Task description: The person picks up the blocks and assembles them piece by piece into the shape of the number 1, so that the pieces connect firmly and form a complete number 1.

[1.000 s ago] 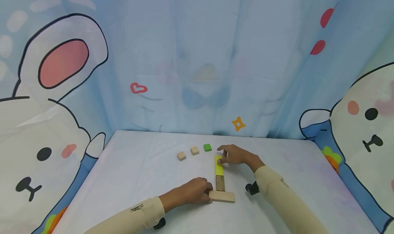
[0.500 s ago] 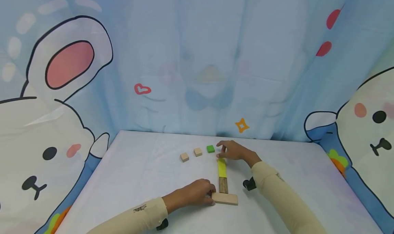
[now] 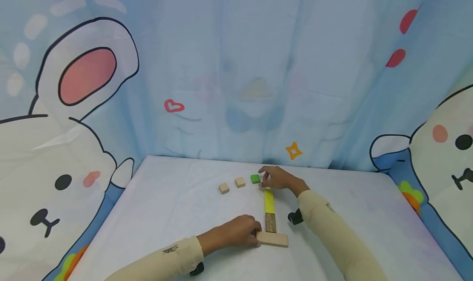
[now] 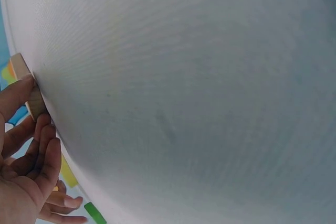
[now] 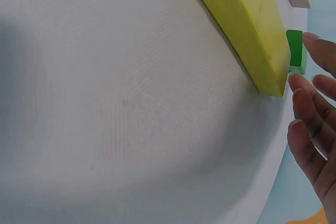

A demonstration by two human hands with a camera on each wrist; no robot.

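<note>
A plain flat wooden block lies crosswise near the front; my left hand pinches its left end between thumb and fingers, as the left wrist view also shows of the block. Behind it a dark brown block and a yellow block run away from me in one line. My right hand hovers at the yellow block's far end, fingers loosely bent and holding nothing. Just left of its fingertips sits a small green block. In the right wrist view the fingers are beside the green block.
Two small plain wooden blocks, the nearer one and the farther one, lie left of the green block. All stand on a white-covered table. Behind it hangs a blue printed curtain.
My right hand has left the yellow block's side and moved away from me, toward the green block. The left hand keeps its grip on the plain block. The head view has shifted slightly.
</note>
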